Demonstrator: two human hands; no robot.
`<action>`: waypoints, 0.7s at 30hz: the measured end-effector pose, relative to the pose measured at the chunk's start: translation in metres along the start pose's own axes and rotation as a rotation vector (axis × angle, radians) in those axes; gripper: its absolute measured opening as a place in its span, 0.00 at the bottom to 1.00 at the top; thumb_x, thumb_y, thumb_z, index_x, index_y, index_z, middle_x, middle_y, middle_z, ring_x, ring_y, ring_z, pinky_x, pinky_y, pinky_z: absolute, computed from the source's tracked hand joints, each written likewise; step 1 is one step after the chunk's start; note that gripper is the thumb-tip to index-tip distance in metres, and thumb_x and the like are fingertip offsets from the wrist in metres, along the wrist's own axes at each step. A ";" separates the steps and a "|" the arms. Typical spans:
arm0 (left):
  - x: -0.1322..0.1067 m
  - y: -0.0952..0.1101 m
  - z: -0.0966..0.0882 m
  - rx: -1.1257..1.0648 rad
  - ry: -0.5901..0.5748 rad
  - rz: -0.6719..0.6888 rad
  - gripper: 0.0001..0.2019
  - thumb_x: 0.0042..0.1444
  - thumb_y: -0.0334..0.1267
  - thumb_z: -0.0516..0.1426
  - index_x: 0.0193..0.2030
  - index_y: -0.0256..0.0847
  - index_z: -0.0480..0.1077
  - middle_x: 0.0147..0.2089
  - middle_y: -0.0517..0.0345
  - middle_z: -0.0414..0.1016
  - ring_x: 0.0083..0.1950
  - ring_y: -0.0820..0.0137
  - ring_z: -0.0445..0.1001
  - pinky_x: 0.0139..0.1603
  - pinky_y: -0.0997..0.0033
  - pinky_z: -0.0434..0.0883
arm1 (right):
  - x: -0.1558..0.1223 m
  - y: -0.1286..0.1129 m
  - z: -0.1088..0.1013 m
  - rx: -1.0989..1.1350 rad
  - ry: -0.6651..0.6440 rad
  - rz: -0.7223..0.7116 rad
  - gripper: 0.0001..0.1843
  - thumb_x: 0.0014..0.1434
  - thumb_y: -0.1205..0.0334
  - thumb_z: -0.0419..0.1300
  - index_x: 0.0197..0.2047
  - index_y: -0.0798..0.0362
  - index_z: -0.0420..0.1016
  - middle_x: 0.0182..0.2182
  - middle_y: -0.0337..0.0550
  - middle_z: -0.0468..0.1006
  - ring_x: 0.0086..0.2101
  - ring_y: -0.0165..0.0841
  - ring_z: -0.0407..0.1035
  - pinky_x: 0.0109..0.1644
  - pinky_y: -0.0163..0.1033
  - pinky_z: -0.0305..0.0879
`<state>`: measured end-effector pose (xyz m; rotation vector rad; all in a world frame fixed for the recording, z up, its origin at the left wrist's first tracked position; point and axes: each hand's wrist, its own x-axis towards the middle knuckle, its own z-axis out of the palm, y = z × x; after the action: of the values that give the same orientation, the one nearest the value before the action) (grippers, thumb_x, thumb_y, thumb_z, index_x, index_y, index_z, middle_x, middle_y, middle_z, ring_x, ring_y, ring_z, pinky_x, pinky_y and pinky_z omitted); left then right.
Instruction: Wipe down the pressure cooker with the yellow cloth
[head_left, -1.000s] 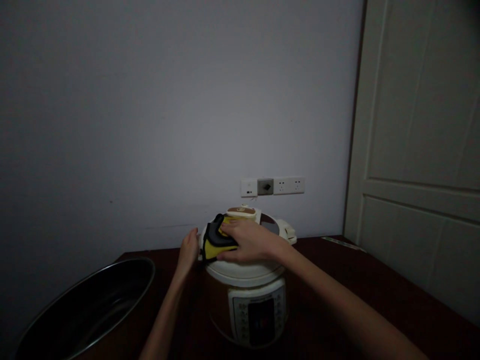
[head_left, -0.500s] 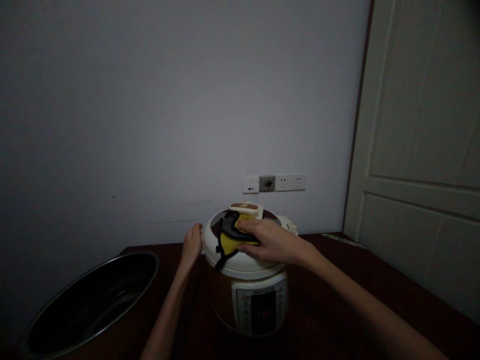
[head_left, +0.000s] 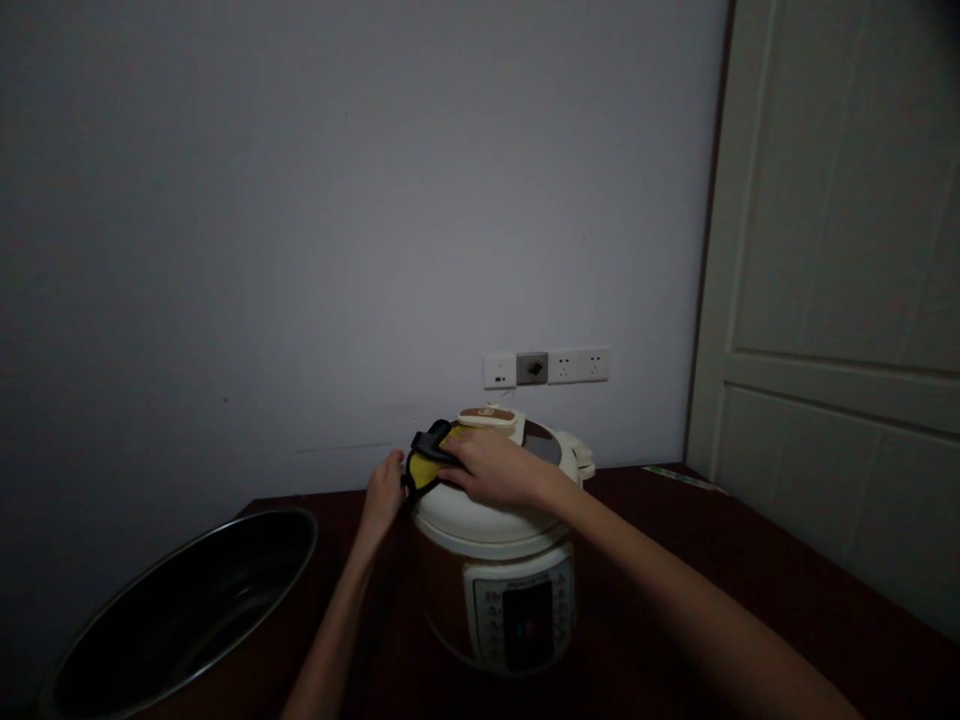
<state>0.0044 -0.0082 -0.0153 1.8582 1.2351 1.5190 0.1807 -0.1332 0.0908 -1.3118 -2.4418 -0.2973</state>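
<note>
A white and brown electric pressure cooker [head_left: 480, 525] stands on the dark table with its lid on and its control panel facing me. My right hand [head_left: 499, 468] presses a yellow and black cloth [head_left: 425, 470] against the left side of the lid, fingers closed over it. At the cooker's left side, my left hand [head_left: 385, 490] is closed around the side handle, which it mostly hides. The cloth's left edge lies right beside my left hand.
A large dark pot [head_left: 225, 600] with a metal rim stands at the lower left. Behind the cooker, wall sockets [head_left: 577, 366] are set in the grey wall. A flat strip [head_left: 684, 478] lies at the table's back right, near a pale door [head_left: 832, 400].
My right hand has slid the cloth leftward across the lid, up to my left hand. The left hand has stayed at the cooker's side.
</note>
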 end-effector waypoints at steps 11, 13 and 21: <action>-0.005 0.012 0.000 0.012 0.013 -0.092 0.21 0.55 0.51 0.42 0.26 0.41 0.68 0.30 0.50 0.76 0.40 0.61 0.74 0.45 0.63 0.68 | -0.101 0.073 -0.051 0.638 0.087 0.297 0.23 0.61 0.46 0.54 0.45 0.56 0.78 0.39 0.48 0.80 0.38 0.39 0.73 0.43 0.43 0.69; -0.005 0.012 0.001 0.018 0.015 -0.095 0.21 0.55 0.51 0.42 0.26 0.41 0.68 0.31 0.48 0.77 0.41 0.60 0.74 0.46 0.62 0.68 | -0.105 0.092 -0.060 0.719 0.356 0.425 0.26 0.59 0.43 0.54 0.45 0.57 0.78 0.39 0.49 0.80 0.38 0.40 0.74 0.42 0.45 0.71; -0.002 0.009 0.002 -0.020 0.013 -0.098 0.21 0.55 0.50 0.42 0.28 0.41 0.69 0.34 0.47 0.78 0.42 0.60 0.75 0.49 0.61 0.67 | -0.032 0.090 -0.044 0.382 0.282 0.081 0.27 0.61 0.53 0.54 0.61 0.52 0.66 0.57 0.48 0.70 0.55 0.41 0.65 0.61 0.49 0.58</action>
<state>0.0092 -0.0142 -0.0104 1.7512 1.2930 1.4877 0.2815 -0.1231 0.1196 -1.1127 -2.0754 0.0091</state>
